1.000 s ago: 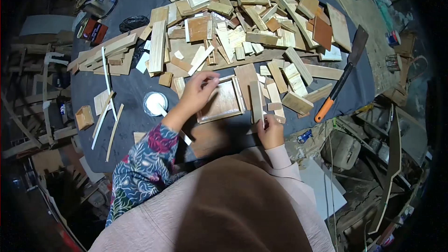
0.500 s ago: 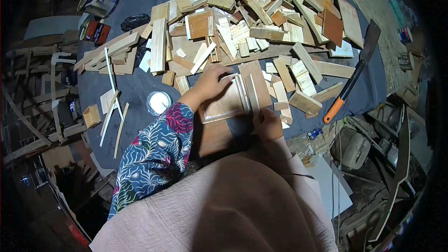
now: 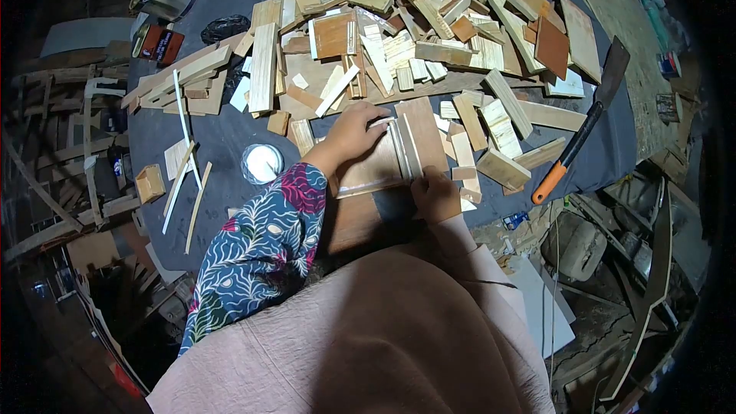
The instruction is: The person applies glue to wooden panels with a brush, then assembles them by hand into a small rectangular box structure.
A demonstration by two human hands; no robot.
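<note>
A small wooden panel (image 3: pixel 372 161) with thin edging strips lies in front of me. My left hand (image 3: pixel 355 134) rests over its upper left part, fingers bent and closed on the top edge near the right corner. My right hand (image 3: pixel 437 194) pinches the lower end of a thin wooden strip (image 3: pixel 411 146), which runs along the panel's right edge. A flat brown board (image 3: pixel 423 126) lies under and to the right of that strip. Another brown board (image 3: pixel 351 222) sits below the panel, partly in shadow.
A heap of wood offcuts (image 3: pixel 429 50) covers the far side of the dark cloth (image 3: pixel 230 215). An open tub of white paste (image 3: pixel 262 163) stands left of my hand. Thin sticks (image 3: pixel 184 176) lie further left. A handsaw with an orange-tipped handle (image 3: pixel 548 182) lies at right.
My right hand has brought the thin strip leftward, close against the panel's right edge. The left hand stays on the panel. The view has shifted slightly.
</note>
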